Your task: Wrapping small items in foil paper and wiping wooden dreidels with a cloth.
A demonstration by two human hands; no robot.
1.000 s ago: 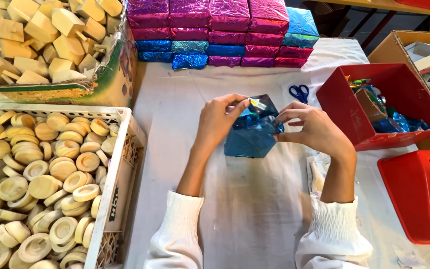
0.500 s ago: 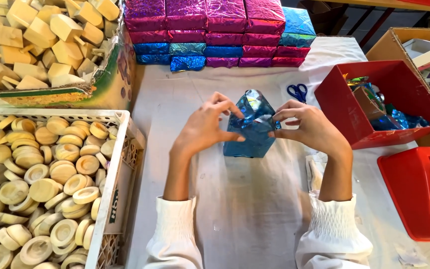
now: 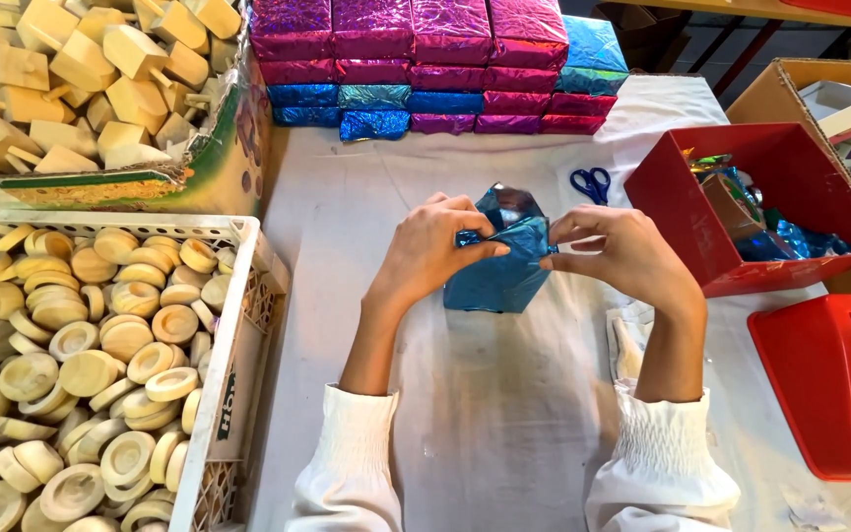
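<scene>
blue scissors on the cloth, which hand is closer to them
Right. The right hand pinches the blue foil parcel just below the scissors; the left hand holds the parcel's other side, farther away.

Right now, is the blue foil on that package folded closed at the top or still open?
Still open. The blue foil package has a flap standing up at its top, and the left hand and right hand pinch the foil edges.
</scene>
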